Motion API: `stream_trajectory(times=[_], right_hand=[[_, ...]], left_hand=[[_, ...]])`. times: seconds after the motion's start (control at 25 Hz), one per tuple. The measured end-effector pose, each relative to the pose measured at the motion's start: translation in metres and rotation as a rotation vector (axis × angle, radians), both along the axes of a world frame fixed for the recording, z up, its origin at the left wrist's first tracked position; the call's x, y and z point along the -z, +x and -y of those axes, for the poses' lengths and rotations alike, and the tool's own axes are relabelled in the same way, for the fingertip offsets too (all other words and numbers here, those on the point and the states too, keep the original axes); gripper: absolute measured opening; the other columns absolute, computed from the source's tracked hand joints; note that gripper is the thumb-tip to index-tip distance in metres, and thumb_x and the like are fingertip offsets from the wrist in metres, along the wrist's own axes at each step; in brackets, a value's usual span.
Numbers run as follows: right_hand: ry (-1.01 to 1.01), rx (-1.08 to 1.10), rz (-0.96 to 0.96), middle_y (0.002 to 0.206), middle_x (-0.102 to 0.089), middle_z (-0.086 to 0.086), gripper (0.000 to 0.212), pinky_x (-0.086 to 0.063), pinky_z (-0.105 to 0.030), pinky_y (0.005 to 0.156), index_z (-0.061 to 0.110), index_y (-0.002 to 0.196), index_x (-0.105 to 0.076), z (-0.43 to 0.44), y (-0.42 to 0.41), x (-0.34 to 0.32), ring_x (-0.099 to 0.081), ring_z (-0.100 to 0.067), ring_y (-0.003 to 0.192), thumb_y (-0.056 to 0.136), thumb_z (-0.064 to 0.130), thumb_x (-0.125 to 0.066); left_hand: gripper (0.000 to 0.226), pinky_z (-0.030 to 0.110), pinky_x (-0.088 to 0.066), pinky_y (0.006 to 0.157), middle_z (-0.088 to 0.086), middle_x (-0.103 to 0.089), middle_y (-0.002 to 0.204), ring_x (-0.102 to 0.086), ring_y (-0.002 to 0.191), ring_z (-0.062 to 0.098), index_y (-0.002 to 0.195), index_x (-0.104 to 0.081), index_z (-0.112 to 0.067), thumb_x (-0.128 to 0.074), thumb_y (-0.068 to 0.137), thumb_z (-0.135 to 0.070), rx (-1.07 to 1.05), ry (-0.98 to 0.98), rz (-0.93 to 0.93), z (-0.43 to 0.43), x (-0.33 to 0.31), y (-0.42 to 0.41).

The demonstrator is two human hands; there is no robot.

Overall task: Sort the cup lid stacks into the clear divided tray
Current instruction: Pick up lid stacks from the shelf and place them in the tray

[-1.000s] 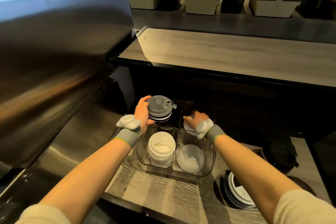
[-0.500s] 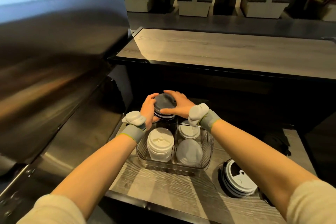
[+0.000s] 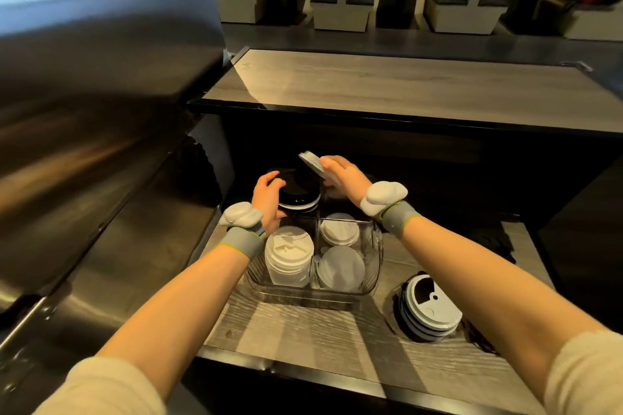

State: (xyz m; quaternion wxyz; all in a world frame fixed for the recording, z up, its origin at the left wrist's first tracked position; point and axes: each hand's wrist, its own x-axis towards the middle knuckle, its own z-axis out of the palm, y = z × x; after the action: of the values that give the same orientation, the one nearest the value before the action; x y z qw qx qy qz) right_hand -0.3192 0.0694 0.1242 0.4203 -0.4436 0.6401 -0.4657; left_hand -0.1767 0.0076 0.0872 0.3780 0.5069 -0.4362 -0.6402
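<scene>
L hand [image 3: 268, 194] curled round the dark lid stack [image 3: 298, 194] at the clear tray's [image 3: 371, 280] far-left corner, R hand [image 3: 344, 175] seemingly pinched one tilted lid [image 3: 312, 160] above it — lids should be light, thin, slippery — grip by rims.

We wear a cream left sleeve [image 3: 101, 387], a matching right sleeve [image 3: 586, 377], grey wristbands [image 3: 241, 241] edged yellow-green, a rounded white pod [image 3: 382, 195] on each.

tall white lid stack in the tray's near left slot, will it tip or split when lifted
Probably light: the tall white lid stack looks like thin nested plastic. Visible layer seams suggest it may split. The clear tray walls likely stop tipping.
</scene>
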Motion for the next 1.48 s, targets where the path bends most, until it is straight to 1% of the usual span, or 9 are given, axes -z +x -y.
stream_trajectory(times=[0.08, 0.28, 0.48, 0.56, 0.76, 0.96, 1.16, 1.36, 1.48], right_hand=[[0.011, -0.082, -0.156, 0.113, -0.056, -0.013, 0.036, -0.047, -0.015, 0.079, 0.007, 0.126, -0.050, -0.021, -0.015, 0.001, -0.056, -0.016, 0.095, 0.096, 0.027, -0.048], [0.246, -0.394, -0.606, 0.126, -0.053, -0.010, 0.046, -0.037, -0.029, 0.096, 0.023, 0.130, -0.046, -0.063, -0.029, 0.014, -0.048, -0.021, 0.116, 0.089, 0.039, -0.058], [0.234, -0.706, -1.264, 0.130, -0.052, -0.008, 0.064, -0.030, -0.034, 0.101, 0.021, 0.134, -0.042, -0.081, -0.023, 0.049, -0.043, -0.025, 0.119, 0.083, 0.057, -0.055], [0.229, -0.714, -1.350, 0.132, -0.053, -0.008, 0.066, -0.031, -0.036, 0.102, 0.020, 0.133, -0.045, -0.074, -0.023, 0.053, -0.044, -0.026, 0.122, 0.082, 0.061, -0.053], [-0.054, -0.281, -0.862, 0.097, -0.059, -0.010, 0.034, -0.041, -0.035, 0.078, 0.007, 0.098, -0.056, -0.041, -0.016, 0.013, -0.052, -0.024, 0.091, 0.086, 0.039, -0.063], [-0.017, -0.317, -0.656, 0.143, -0.040, -0.013, 0.076, -0.032, -0.035, 0.110, 0.014, 0.144, -0.031, -0.006, 0.021, -0.006, -0.034, -0.026, 0.134, 0.082, 0.038, -0.068], [0.031, -0.132, -0.342, 0.140, -0.050, -0.013, 0.065, -0.038, -0.031, 0.104, 0.013, 0.142, -0.036, 0.022, 0.040, -0.002, -0.048, -0.027, 0.129, 0.088, 0.041, -0.059], [0.124, -0.083, -0.150, 0.138, -0.052, -0.012, 0.059, -0.037, -0.038, 0.110, 0.012, 0.138, -0.044, 0.048, 0.053, 0.007, -0.048, -0.028, 0.129, 0.091, 0.048, -0.048], [0.107, -0.044, 0.089, 0.137, -0.052, -0.013, 0.053, -0.041, -0.045, 0.108, 0.008, 0.134, -0.048, 0.057, 0.051, 0.005, -0.050, -0.028, 0.126, 0.095, 0.042, -0.044]], left_hand=[[0.042, 0.038, -0.051, 0.072, 0.017, -0.050, 0.137, -0.053, 0.103, 0.025, 0.138, -0.042, -0.014, -0.042, 0.096, -0.013, -0.043, -0.036, 0.046, 0.001, 0.000, 0.000], [0.041, 0.049, -0.049, 0.090, 0.017, -0.048, 0.139, -0.052, 0.117, 0.033, 0.138, -0.041, -0.012, -0.041, 0.096, -0.013, -0.083, -0.057, 0.093, 0.003, -0.001, -0.006], [0.041, 0.041, -0.050, 0.075, 0.013, -0.050, 0.134, -0.052, 0.108, 0.026, 0.136, -0.044, -0.014, -0.041, 0.095, -0.012, -0.079, -0.053, 0.072, -0.013, 0.000, -0.013], [0.041, 0.039, -0.050, 0.073, 0.012, -0.050, 0.132, -0.053, 0.111, 0.028, 0.136, -0.044, -0.014, -0.042, 0.095, -0.012, -0.072, -0.048, 0.060, -0.016, 0.000, -0.011], [0.040, 0.042, -0.049, 0.089, 0.014, -0.053, 0.129, -0.055, 0.111, 0.028, 0.133, -0.047, -0.013, -0.044, 0.093, -0.010, -0.012, -0.071, 0.086, -0.015, 0.001, 0.001], [0.039, 0.032, -0.049, 0.076, 0.012, -0.053, 0.118, -0.057, 0.095, 0.020, 0.134, -0.046, -0.013, -0.042, 0.096, -0.010, 0.062, -0.071, -0.036, -0.017, -0.014, 0.012], [0.047, 0.038, -0.058, 0.074, 0.010, -0.049, 0.140, -0.053, 0.123, 0.031, 0.146, -0.032, -0.018, -0.033, 0.101, -0.034, 0.149, 0.043, -0.232, -0.006, -0.018, 0.027], [0.048, 0.031, -0.061, 0.062, 0.011, -0.049, 0.133, -0.060, 0.101, 0.022, 0.147, -0.030, -0.014, -0.039, 0.101, -0.023, 0.158, 0.038, -0.236, 0.015, -0.018, 0.045], [0.044, 0.036, -0.058, 0.064, 0.011, -0.046, 0.132, -0.054, 0.108, 0.026, 0.145, -0.033, -0.014, -0.034, 0.101, -0.012, 0.126, 0.062, -0.238, 0.026, -0.019, 0.056]])
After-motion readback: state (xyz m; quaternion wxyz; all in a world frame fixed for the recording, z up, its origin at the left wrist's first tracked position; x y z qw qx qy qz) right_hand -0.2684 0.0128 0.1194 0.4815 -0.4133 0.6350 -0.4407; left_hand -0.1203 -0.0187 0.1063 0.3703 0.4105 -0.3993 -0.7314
